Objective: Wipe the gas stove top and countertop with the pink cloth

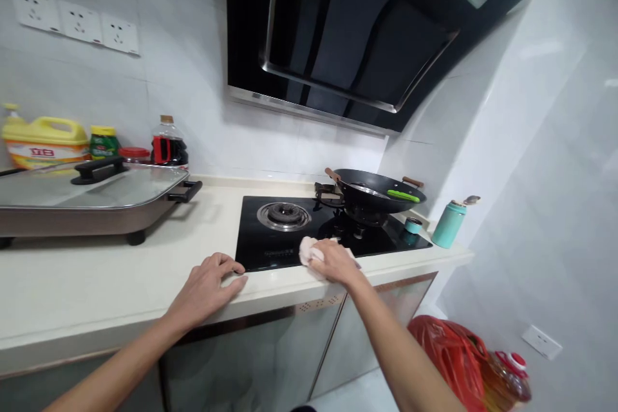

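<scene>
My right hand (334,261) is closed over a pale pink cloth (309,251), pressed against the front edge of a black glass gas stove (255,241). Part of the cloth is hidden beneath the fingers. At the stove's front left corner my left hand (212,286) rests on the counter, fingers apart and holding nothing. Behind the cloth lies the left burner (284,214), bare of any pan. A black wok (381,196) with wooden handles sits over the right burner, and something with a green handle (403,196) lies in it.
An electric pan (96,219) with a glass lid stands on the counter at left, bottles behind it. A small teal lid (413,225) and a teal flask (449,224) are at right. Overhead hangs a black range hood (338,32). A red bag (449,354) sits below.
</scene>
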`<state>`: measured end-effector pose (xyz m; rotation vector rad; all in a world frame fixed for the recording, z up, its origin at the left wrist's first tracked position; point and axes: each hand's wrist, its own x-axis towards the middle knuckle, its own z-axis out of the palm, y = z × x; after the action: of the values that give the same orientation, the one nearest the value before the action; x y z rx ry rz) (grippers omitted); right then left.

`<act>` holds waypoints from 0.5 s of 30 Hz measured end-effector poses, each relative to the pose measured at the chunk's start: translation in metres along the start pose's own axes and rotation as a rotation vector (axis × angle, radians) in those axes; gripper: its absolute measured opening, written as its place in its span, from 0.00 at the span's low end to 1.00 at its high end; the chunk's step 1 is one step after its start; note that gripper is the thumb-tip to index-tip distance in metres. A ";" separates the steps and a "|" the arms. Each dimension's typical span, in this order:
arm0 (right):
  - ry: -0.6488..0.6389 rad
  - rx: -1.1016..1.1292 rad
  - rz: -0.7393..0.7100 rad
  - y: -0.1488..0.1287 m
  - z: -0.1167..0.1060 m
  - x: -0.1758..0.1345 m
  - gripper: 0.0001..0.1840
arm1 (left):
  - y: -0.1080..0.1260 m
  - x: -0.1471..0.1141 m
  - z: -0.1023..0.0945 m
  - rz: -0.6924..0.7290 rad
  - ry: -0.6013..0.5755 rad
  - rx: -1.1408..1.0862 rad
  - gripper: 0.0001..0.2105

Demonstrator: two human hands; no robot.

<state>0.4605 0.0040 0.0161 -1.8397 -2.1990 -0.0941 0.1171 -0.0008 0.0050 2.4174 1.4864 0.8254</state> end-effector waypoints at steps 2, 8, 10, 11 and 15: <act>0.012 0.089 -0.106 -0.036 0.008 0.011 0.20 | -0.002 0.000 0.002 -0.002 0.018 -0.010 0.19; 0.037 0.266 -0.270 -0.105 0.016 0.014 0.14 | -0.008 -0.004 0.005 0.026 0.055 -0.021 0.18; 0.034 0.277 -0.279 -0.109 0.012 0.007 0.15 | -0.011 -0.004 0.005 0.042 0.068 -0.022 0.19; 0.026 0.280 -0.278 -0.107 0.010 0.003 0.15 | -0.013 -0.004 0.005 0.050 0.069 -0.021 0.19; -0.021 0.318 -0.157 -0.077 -0.001 -0.018 0.12 | -0.023 0.000 0.002 0.087 0.006 0.006 0.20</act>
<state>0.3889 -0.0284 0.0224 -1.5041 -2.2185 0.2320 0.1011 0.0107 -0.0061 2.5015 1.3965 0.8480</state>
